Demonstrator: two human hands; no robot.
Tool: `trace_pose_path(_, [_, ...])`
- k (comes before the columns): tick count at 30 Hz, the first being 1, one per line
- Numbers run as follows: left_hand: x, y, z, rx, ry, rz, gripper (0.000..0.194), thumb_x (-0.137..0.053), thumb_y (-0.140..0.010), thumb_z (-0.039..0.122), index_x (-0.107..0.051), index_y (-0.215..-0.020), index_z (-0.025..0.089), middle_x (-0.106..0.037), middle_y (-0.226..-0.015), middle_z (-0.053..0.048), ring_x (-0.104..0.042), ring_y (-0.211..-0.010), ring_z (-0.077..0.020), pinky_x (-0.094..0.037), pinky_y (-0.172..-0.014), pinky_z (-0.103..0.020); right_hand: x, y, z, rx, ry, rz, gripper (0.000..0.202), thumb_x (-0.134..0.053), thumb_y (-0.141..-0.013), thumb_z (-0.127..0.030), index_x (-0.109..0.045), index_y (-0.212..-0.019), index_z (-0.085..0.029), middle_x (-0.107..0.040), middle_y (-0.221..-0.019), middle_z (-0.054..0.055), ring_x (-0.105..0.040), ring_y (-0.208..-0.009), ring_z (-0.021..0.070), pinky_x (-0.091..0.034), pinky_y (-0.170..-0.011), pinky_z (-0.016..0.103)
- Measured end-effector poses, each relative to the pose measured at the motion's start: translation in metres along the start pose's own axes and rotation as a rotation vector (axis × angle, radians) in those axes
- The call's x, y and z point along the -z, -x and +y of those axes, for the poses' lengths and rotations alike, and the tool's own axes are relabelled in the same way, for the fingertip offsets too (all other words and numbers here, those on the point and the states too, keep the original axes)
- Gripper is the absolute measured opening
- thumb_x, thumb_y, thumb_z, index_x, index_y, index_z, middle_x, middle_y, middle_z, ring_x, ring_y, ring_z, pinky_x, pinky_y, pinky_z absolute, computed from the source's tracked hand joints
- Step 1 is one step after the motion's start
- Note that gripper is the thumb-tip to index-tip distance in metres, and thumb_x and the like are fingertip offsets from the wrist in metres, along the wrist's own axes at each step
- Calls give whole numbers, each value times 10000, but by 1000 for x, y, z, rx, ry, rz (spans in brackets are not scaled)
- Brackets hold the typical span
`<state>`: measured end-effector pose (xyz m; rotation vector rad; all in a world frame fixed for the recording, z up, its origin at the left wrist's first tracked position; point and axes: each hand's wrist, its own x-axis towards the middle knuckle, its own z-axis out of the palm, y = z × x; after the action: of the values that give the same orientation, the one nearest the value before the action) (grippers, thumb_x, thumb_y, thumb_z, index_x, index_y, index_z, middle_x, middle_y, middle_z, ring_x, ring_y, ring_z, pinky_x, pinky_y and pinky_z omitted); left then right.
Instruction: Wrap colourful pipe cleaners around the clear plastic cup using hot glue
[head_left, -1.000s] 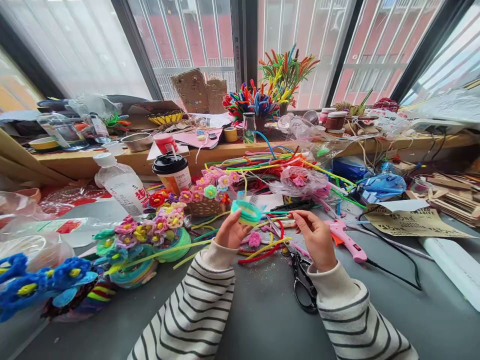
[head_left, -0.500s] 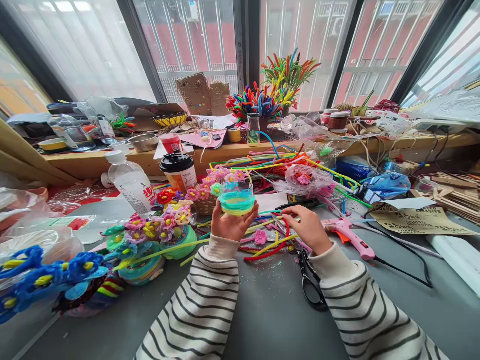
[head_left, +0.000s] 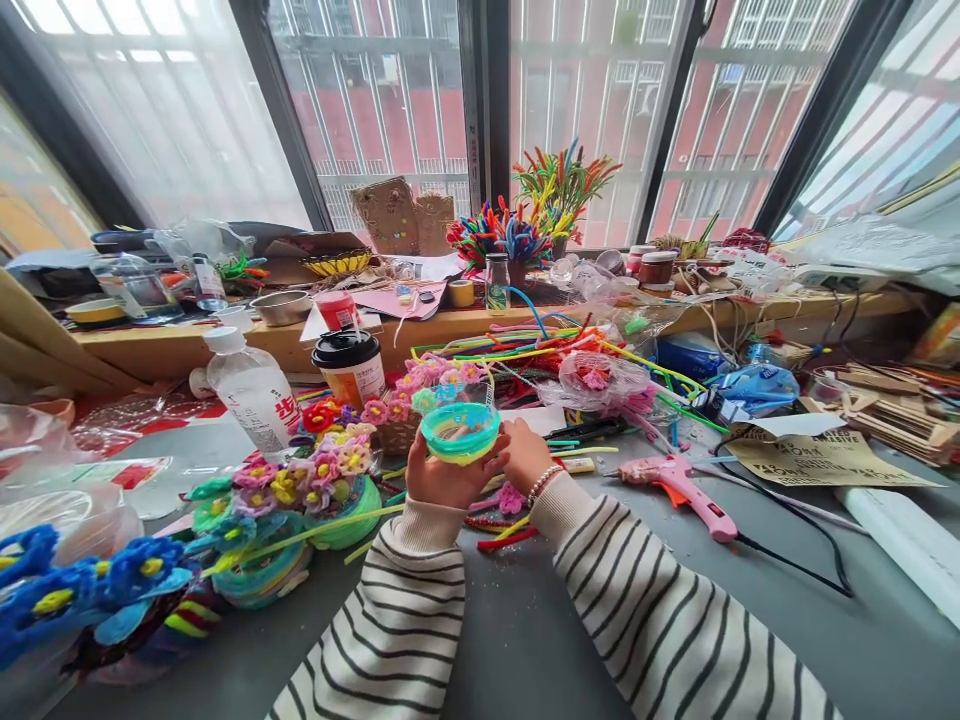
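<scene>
My left hand (head_left: 444, 484) is wrapped round a small round cup (head_left: 460, 434), its turquoise and yellow bands facing me and its opening tilted my way. At the cup's right side is my right hand (head_left: 526, 460), fingers bent together at the rim; what they pinch, if anything, is too small to tell. Just below the hands lie a pink fuzzy flower (head_left: 511, 498) and a red fuzzy stem (head_left: 507, 540).
A pink glue gun (head_left: 686, 490) with a black cord lies to the right. Flower-covered pots (head_left: 346, 512) stand on the left, behind them a white-capped bottle (head_left: 253, 392) and a black-lidded coffee cup (head_left: 352, 372). Colourful pipe cleaners (head_left: 525, 345) are heaped beyond the hands.
My right hand has moved left to the cup, away from the spot by the black scissors, which no longer show. The cup has tipped so its inside shows. The view has tilted up slightly.
</scene>
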<state>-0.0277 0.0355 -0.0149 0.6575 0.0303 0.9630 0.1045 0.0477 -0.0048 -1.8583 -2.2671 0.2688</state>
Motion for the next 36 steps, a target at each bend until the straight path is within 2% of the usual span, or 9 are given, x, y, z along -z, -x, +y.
trace_pose_path(7, [10,-1,-1,-14,50,-18,604,-475,-708,558,-515,-1143,141,-608,-1137,-136,-564,-1044,-283,-375,-913,-403,-1,-4,-7,92,20,7,300,-493,-855,-319,-519,-1120,-180,-545,-1140,71,-561,-961,172,-482,-804,377])
trace_pose_path(12, [8,0,0,-36,37,0,554,-440,-727,541,-531,-1117,158,-630,-1087,-131,-583,-998,-285,-360,-913,-428,-1,2,-12,168,-10,61,320,-504,-848,-321,-511,-1130,-169,-544,-1137,70,-561,-967,182,-482,-801,385])
trace_pose_path(19, [2,1,2,-25,33,16,562,-408,-735,555,-532,-1109,155,-639,-1047,-128,-603,-902,-253,-396,-823,-384,-4,-6,-4,151,-41,43,296,-490,-856,-318,-521,-1118,-183,-544,-1143,71,-559,-963,171,-480,-807,376])
trace_pose_path(23, [-1,3,2,-50,15,18,541,-435,-726,546,-550,-1095,167,-637,-1049,-121,-599,-883,-249,-422,-755,-359,13,-5,7,78,-81,117,317,-499,-851,-322,-513,-1126,-165,-547,-1130,72,-564,-952,174,-485,-795,383])
trace_pose_path(25, [-3,5,2,-48,6,19,531,-476,-702,547,-574,-1059,166,-645,-1032,-121,-602,-860,-247,-430,-732,-349,29,-2,11,51,-121,210,274,-499,-852,-320,-543,-1066,-155,-580,-1059,60,-580,-896,156,-491,-767,359])
trace_pose_path(28, [-7,7,1,-32,2,4,552,-541,-658,546,-587,-1044,154,-655,-1024,-126,-614,-854,-232,-439,-738,-319,59,9,18,20,-206,452,140,-506,-836,-256,-589,-795,-151,-645,-771,45,-596,-730,148,-452,-699,288])
trace_pose_path(33, [-10,6,0,-29,17,-67,549,-512,-682,517,-563,-1078,141,-646,-1081,-119,-620,-940,-216,-433,-816,-288,103,43,30,-53,-368,913,255,-352,-892,-351,-515,-840,-162,-630,-799,57,-550,-666,133,-427,-655,281])
trace_pose_path(35, [-10,6,-1,-23,26,-91,561,-501,-691,506,-531,-1103,126,-637,-1095,-126,-614,-959,-217,-415,-859,-293,109,58,31,30,-630,1213,223,-380,-880,-334,-497,-769,-180,-609,-746,31,-545,-663,124,-428,-658,275])
trace_pose_path(36, [-9,6,-1,-20,33,-97,577,-499,-694,503,-508,-1122,117,-634,-1098,-132,-611,-969,-218,-404,-879,-296,108,66,31,77,-727,1258,224,-365,-886,-330,-486,-762,-186,-584,-719,14,-537,-656,114,-430,-664,269])
